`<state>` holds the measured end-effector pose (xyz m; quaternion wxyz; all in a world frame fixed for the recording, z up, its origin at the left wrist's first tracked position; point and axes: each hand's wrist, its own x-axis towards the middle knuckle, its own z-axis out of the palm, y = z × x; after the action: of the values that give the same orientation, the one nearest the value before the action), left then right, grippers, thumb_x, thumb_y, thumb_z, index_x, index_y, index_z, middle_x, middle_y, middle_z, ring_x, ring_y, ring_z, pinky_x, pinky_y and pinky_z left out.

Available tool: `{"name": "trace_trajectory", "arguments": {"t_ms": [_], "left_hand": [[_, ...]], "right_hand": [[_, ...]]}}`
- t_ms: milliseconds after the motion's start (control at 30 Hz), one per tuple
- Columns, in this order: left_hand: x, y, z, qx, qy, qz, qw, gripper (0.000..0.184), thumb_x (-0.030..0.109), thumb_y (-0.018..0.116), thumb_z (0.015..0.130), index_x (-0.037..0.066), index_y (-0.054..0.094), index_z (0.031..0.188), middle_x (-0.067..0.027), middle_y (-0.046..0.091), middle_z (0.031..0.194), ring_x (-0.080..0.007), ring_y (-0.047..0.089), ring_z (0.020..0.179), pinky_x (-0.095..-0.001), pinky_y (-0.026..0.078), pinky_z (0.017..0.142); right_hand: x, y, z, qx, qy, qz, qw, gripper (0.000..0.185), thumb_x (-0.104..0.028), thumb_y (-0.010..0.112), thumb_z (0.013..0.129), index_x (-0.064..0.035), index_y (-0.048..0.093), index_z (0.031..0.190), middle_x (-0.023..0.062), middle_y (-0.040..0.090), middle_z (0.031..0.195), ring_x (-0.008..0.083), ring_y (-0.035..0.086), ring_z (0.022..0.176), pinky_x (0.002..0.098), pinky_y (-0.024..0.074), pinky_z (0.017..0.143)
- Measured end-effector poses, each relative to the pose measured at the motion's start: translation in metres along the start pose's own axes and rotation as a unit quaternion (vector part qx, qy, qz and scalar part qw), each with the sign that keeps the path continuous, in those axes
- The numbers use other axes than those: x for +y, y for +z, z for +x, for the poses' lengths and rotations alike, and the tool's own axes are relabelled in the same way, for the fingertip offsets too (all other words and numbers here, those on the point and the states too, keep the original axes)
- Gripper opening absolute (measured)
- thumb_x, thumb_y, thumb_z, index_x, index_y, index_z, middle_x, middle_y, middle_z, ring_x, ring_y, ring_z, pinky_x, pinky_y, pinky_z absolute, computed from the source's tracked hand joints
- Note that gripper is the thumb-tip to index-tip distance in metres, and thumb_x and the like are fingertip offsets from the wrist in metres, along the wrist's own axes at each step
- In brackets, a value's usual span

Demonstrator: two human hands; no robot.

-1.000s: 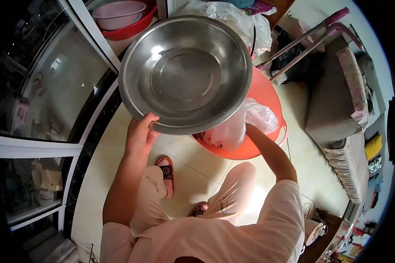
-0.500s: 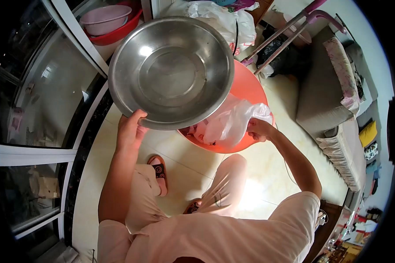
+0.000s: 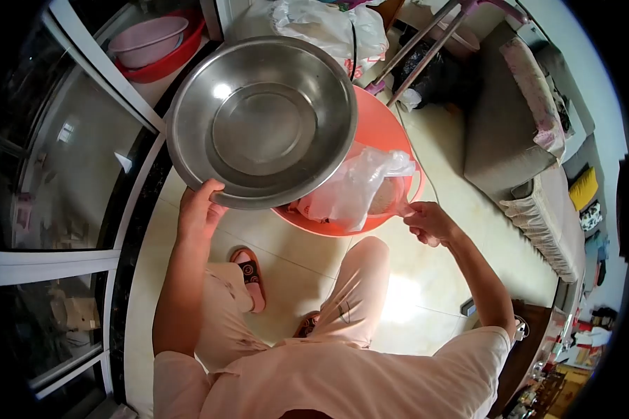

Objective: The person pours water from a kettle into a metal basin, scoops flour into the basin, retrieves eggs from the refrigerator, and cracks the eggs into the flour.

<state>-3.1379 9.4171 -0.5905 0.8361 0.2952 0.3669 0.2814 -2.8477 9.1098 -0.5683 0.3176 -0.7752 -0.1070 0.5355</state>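
My left hand (image 3: 203,213) grips the near rim of a wide stainless steel basin (image 3: 262,129), thumb over the edge. The basin is held up, its inside bare, and it hides part of an orange-red plastic tub (image 3: 381,126). A crumpled translucent plastic bag (image 3: 356,188) lies in the tub. My right hand (image 3: 428,223), at the tub's right rim, is closed on the short handle of what looks like a pale pink scoop (image 3: 388,199). The bag partly covers the scoop. Other reddish items in the tub are too hidden to name.
Pink and red basins (image 3: 150,45) are stacked behind the glass door frame at upper left. White plastic bags (image 3: 314,28) stand beyond the tub. A metal walking frame (image 3: 433,52) and a grey sofa (image 3: 500,119) are to the right.
My right hand has moved slightly down and right from the bag, and the pale scoop now shows beside it. The left hand still holds the basin.
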Motion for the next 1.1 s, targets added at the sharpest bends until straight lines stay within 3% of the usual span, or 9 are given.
{"name": "trace_trajectory", "arguments": {"t_ms": [67, 200, 400, 667, 1100], "left_hand": [[-0.003, -0.004, 0.007, 0.001, -0.003, 0.01, 1.0, 0.033, -0.001, 0.053, 0.07, 0.001, 0.048, 0.103, -0.0077, 0.054, 0.097, -0.0203, 0.055, 0.09, -0.0368, 0.047, 0.078], [0.001, 0.005, 0.011, -0.003, -0.004, 0.005, 1.0, 0.03, -0.001, 0.053, 0.071, 0.0, 0.048, 0.1, -0.0086, 0.055, 0.096, -0.0209, 0.057, 0.087, -0.0365, 0.048, 0.077], [0.002, -0.004, 0.019, -0.01, 0.005, -0.026, 1.0, 0.025, -0.001, 0.053, 0.073, -0.002, 0.049, 0.097, -0.0098, 0.056, 0.093, -0.0219, 0.058, 0.084, -0.0342, 0.049, 0.075], [0.002, -0.008, 0.026, 0.018, -0.03, -0.025, 0.999, 0.021, 0.002, 0.054, 0.074, -0.003, 0.05, 0.094, -0.0116, 0.057, 0.091, -0.0231, 0.058, 0.083, -0.0356, 0.05, 0.077], [-0.006, 0.007, 0.034, -0.016, -0.071, -0.019, 0.997, 0.02, 0.005, 0.054, 0.075, -0.004, 0.051, 0.093, -0.0135, 0.058, 0.092, -0.0239, 0.058, 0.087, -0.036, 0.05, 0.081]], "right_hand": [[0.009, 0.011, 0.005, -0.002, -0.018, 0.059, 0.998, 0.014, -0.01, 0.056, 0.08, -0.0016, 0.054, 0.09, 0.0012, 0.045, 0.056, 0.0075, 0.04, 0.043, 0.0227, 0.0319, 0.034], [-0.014, 0.051, 0.028, -0.018, -0.082, 0.052, 0.995, 0.008, -0.007, 0.055, 0.079, -0.0004, 0.052, 0.083, 0.0023, 0.044, 0.055, 0.0093, 0.041, 0.043, 0.0235, 0.0338, 0.036], [-0.016, 0.067, 0.069, -0.044, -0.096, 0.055, 0.993, 0.014, -0.008, 0.054, 0.081, 0.0029, 0.054, 0.09, 0.0028, 0.045, 0.056, 0.0103, 0.041, 0.042, 0.0251, 0.0346, 0.037], [0.001, 0.028, -0.008, 0.017, -0.023, 0.008, 1.0, 0.016, -0.009, 0.054, 0.081, 0.003, 0.054, 0.091, 0.0032, 0.047, 0.056, 0.0102, 0.043, 0.042, 0.0249, 0.0354, 0.036], [0.002, 0.01, -0.109, 0.043, -0.073, 0.094, 0.992, 0.029, -0.008, 0.057, 0.08, 0.0044, 0.05, 0.104, 0.0019, 0.047, 0.059, 0.0072, 0.042, 0.045, 0.0217, 0.0339, 0.036]]}}
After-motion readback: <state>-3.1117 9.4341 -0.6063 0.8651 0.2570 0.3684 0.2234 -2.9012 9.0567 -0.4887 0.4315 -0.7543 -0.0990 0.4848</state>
